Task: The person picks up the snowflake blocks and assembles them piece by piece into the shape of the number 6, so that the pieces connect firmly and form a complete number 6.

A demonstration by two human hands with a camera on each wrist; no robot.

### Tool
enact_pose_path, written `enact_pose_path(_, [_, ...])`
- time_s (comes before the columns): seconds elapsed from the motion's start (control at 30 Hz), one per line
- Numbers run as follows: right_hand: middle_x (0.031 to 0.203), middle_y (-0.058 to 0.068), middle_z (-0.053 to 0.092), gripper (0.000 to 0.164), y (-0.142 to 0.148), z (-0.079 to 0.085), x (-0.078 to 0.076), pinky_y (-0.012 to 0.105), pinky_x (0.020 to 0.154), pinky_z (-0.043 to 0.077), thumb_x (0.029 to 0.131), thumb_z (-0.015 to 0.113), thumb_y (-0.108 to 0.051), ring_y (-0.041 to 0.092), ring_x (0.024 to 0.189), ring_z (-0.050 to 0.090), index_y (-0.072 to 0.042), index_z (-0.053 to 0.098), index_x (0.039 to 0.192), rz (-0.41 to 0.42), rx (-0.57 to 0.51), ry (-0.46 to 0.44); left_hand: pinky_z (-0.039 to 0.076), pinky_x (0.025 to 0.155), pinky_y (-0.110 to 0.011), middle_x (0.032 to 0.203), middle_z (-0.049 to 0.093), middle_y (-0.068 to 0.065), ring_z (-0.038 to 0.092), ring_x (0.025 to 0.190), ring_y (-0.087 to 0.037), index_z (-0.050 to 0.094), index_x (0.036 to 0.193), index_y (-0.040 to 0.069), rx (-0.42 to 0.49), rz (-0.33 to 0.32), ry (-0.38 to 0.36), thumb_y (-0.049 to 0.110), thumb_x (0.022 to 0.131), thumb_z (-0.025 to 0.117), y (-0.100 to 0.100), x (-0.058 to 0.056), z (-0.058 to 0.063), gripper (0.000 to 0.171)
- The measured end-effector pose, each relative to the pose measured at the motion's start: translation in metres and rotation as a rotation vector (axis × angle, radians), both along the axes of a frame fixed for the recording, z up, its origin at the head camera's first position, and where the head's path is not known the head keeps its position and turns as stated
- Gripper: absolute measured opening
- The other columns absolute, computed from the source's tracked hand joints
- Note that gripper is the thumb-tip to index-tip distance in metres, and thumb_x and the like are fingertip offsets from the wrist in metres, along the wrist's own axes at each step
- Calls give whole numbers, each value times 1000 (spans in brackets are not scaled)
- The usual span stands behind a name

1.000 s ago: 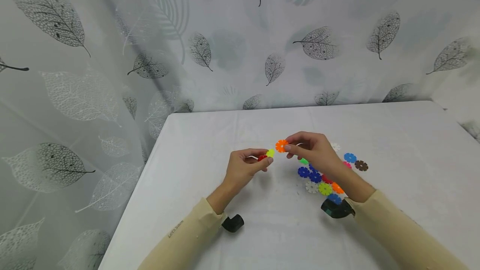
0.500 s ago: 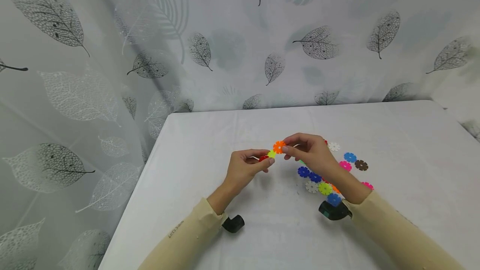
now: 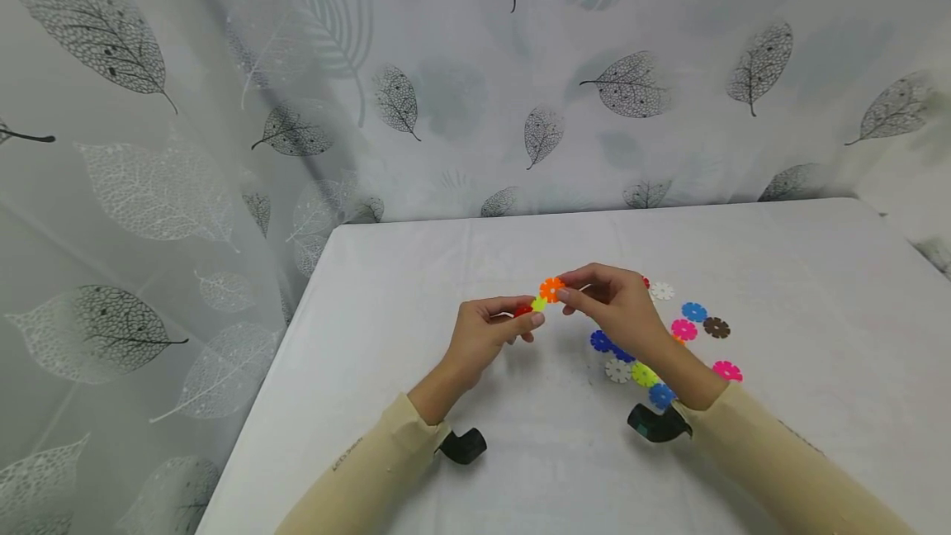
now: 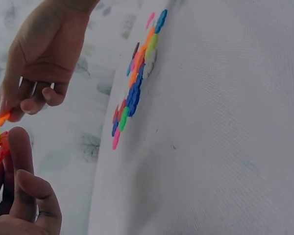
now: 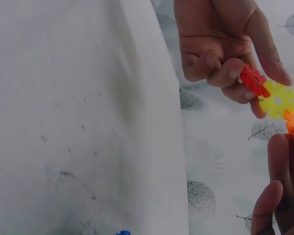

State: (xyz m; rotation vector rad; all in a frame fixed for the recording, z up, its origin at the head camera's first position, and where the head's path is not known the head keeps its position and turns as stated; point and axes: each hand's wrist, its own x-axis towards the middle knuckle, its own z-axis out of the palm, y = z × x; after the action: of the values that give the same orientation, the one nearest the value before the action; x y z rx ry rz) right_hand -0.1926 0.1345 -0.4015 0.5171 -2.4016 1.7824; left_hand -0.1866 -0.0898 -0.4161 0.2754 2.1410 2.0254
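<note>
Between the thumb and fingers of my left hand [image 3: 479, 341] is a yellow notched flower disc [image 5: 277, 99], with a red notched disc [image 5: 253, 79] joined at its edge. My right hand [image 3: 622, 304] pinches an orange notched disc [image 3: 551, 290] at its outer edge. In the right wrist view the orange disc meets the yellow one's lower right rim, notch to notch. Both hands are raised over the white table [image 3: 416, 271], facing each other. Fingers hide part of the red disc in the head view.
Several loose flower discs lie under and beyond the right forearm, among them a dark blue disc [image 3: 601, 341], a pink disc [image 3: 727, 371], a brown disc [image 3: 716, 328] and a white disc [image 3: 661, 291]. A leaf-print curtain [image 3: 461, 106] hangs behind the table.
My right hand has moved slightly left, bringing the orange disc from a small gap away up against the yellow disc. The left hand has stayed nearly still.
</note>
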Motion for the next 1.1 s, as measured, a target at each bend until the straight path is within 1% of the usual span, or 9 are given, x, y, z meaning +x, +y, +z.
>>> enact_pose_path(0.2, [97,7,75,18,-3,1,4,26,77,58,94,75,-17,20,76,73,-4,74,107,-32,-20,7,45,64,-30,85,74,-5,66,80,-43,79,113,10,2,12,3,21,87,83,2,0,1,28])
enact_pose_path(0.27, [95,7,75,18,-4,1,5,27,76,58,94,74,-15,20,74,72,-3,75,107,-38,-27,9,46,64,-30,85,74,-8,66,77,-38,79,113,9,0,14,7,20,87,83,3,0,2,28])
enact_pose_path(0.43, [99,9,76,16,-6,-1,5,28,73,58,95,73,-15,21,70,71,-2,75,105,-56,-39,15,49,67,-31,83,74,-9,64,68,-20,78,112,8,-3,11,14,17,87,83,5,-1,2,28])
enact_pose_path(0.5, [98,10,76,15,-6,-3,4,28,70,57,95,73,-15,20,69,70,-2,76,104,-61,-37,14,51,68,-30,82,74,-6,64,67,-19,78,112,7,-1,11,15,16,86,83,5,-1,2,28])
enact_pose_path(0.6, [87,8,75,15,-6,-5,5,27,66,57,95,74,-14,20,68,70,-2,76,103,-62,-30,10,51,66,-26,83,74,-5,64,65,-17,78,113,5,4,8,10,13,86,83,5,-1,0,28])
enact_pose_path(0.7, [78,8,73,14,-6,-5,5,26,62,55,94,74,-13,19,68,69,-2,77,103,-60,-22,19,51,67,-26,84,75,-6,64,65,-17,77,113,5,4,2,8,12,86,83,4,-1,0,29])
enact_pose_path(0.9, [81,6,74,10,-8,-3,7,26,73,57,93,75,-10,19,68,70,-3,77,100,-29,-28,49,54,70,-29,85,75,-6,64,65,-17,78,113,5,-4,12,24,11,86,82,3,0,0,28])
enact_pose_path(1.0, [85,8,75,13,-8,-4,8,25,72,56,93,75,-10,19,67,70,-1,77,102,-34,-19,49,54,70,-29,84,75,-7,65,66,-17,78,113,6,-16,15,10,13,86,82,3,0,-1,28])
enact_pose_path(1.1, [95,11,76,16,-7,-6,8,25,68,56,94,74,-12,19,66,70,0,77,105,-55,-17,40,54,73,-36,86,74,-9,67,69,-18,78,114,8,-50,-2,7,20,87,83,3,0,1,30])
